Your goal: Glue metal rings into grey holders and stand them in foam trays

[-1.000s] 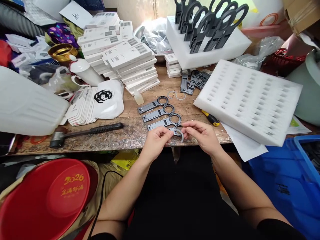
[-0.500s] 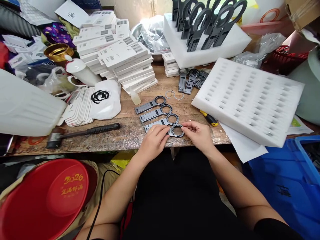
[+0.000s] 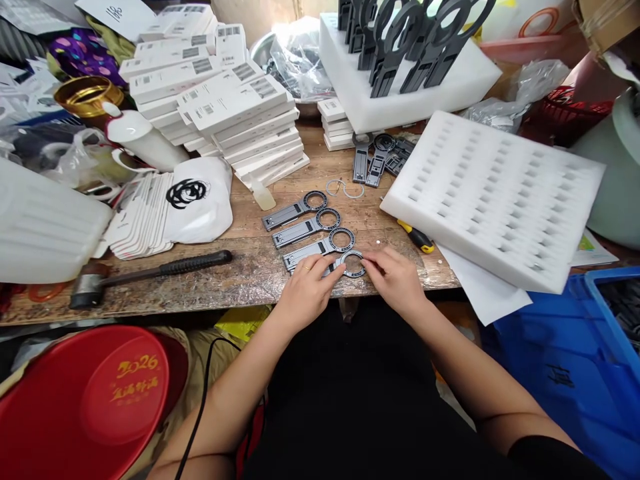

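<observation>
Several grey ring-headed holders lie in a row on the wooden bench (image 3: 240, 273); the nearest holder (image 3: 350, 263) sits at the bench's front edge. My left hand (image 3: 306, 290) rests on its flat handle, fingers pressing down. On the ring end, the fingertips of my right hand (image 3: 395, 280) press a thin clear ring into the holder's round head. The other holders (image 3: 315, 223) lie untouched just behind. Two loose clear rings (image 3: 345, 189) lie farther back on the wood.
A white foam tray with slots (image 3: 495, 193) lies at right over a yellow-handled tool (image 3: 419, 238). A hammer (image 3: 150, 272) lies at left. Stacked white boxes (image 3: 235, 113), a foam block holding upright black holders (image 3: 405, 73), a red lid (image 3: 95, 400) and a blue crate (image 3: 575, 373) surround the bench.
Both hands came down from holding a clear ring just above the bench edge to pressing it onto the nearest holder's head. The view tilted slightly.
</observation>
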`<state>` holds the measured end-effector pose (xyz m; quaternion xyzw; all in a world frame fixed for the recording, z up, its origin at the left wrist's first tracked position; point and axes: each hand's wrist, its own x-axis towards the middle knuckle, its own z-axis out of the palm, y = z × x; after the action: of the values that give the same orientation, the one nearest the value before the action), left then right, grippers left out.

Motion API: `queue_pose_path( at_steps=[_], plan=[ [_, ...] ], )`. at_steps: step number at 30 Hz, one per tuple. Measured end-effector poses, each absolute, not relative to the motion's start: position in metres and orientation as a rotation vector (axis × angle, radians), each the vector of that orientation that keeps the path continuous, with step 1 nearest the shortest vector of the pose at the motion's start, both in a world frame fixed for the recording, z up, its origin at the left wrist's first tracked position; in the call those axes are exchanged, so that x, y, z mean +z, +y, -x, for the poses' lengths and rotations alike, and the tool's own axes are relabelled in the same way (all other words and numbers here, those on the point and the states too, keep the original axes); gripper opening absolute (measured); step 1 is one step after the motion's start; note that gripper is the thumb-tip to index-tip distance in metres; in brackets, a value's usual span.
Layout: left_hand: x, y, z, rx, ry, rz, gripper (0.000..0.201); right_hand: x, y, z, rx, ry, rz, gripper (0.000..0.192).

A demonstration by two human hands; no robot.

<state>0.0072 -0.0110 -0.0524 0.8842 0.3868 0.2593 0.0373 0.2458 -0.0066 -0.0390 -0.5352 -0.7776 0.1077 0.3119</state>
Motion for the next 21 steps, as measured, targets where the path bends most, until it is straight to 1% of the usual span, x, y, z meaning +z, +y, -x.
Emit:
queue_pose_path(
  at_steps=[4,8,12,14,16,18,21],
  plan=[
    [-0.052,-0.011,-0.008,0.784,1.201,-2.716,0.042,-0.040,-0.026,-0.250,0.016,-2.286,1.485,0.032],
    [-0.053,-0.009,-0.007,0.807,1.187,-2.763,0.039,-0.033,-0.035,-0.253,-0.105,-2.444,1.543,0.039],
    [-0.052,-0.008,-0.007,0.798,1.152,-2.771,0.040,-0.026,-0.033,-0.252,-0.113,-2.527,1.575,0.044],
    [-0.051,-0.008,-0.007,0.791,1.134,-2.772,0.040,-0.021,-0.027,-0.256,-0.053,-2.551,1.569,0.047],
    [-0.052,-0.007,-0.007,0.797,1.131,-2.777,0.039,-0.011,-0.014,-0.266,0.024,-2.531,1.520,0.044],
    [-0.051,-0.007,-0.007,0.810,1.123,-2.787,0.038,0.006,0.007,-0.285,0.055,-2.407,1.495,0.039],
    [-0.049,-0.006,-0.009,0.812,1.119,-2.763,0.036,0.038,0.050,-0.315,-0.037,-2.131,1.627,0.039]
  ],
)
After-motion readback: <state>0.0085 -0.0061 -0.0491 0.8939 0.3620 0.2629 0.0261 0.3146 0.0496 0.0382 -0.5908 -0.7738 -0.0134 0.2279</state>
